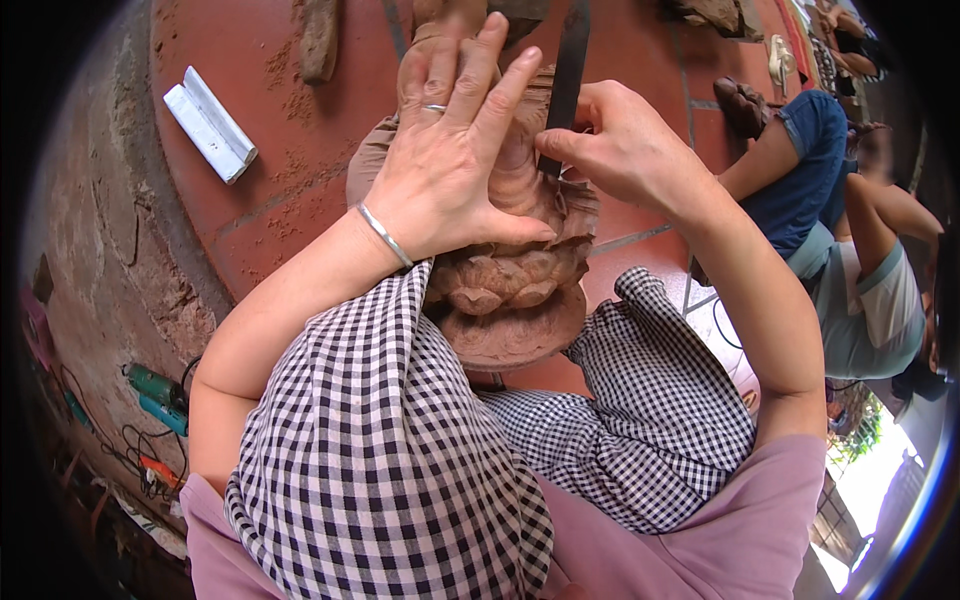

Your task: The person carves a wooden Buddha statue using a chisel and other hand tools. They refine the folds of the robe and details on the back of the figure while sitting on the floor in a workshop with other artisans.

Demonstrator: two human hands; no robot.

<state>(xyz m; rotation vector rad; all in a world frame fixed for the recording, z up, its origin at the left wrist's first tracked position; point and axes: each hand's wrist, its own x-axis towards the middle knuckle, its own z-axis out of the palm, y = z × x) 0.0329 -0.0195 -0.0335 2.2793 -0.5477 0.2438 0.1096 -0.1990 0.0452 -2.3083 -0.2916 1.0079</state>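
Observation:
A carved brown wooden statue [505, 335] lies between my checkered trouser legs, its petalled base toward me and its upper part away from me. My left hand [440, 165] rests on it with fingers spread and the thumb stretched to the right; it wears a ring and a bracelet. On the statue's right side, my right hand [625, 140] pinches a dark flat strip [568, 75], like a blade, between thumb and fingers. The strip's near end meets the carved wood, and its far end runs out of the picture's top. My left hand covers much of the statue's middle.
On the red tiled floor [240, 200] lie a white angular piece [212, 135], a wooden block [320, 40] and scattered wood dust. A green power tool [155, 390] with tangled cords lies at the left. Another person [850, 270] sits at the right.

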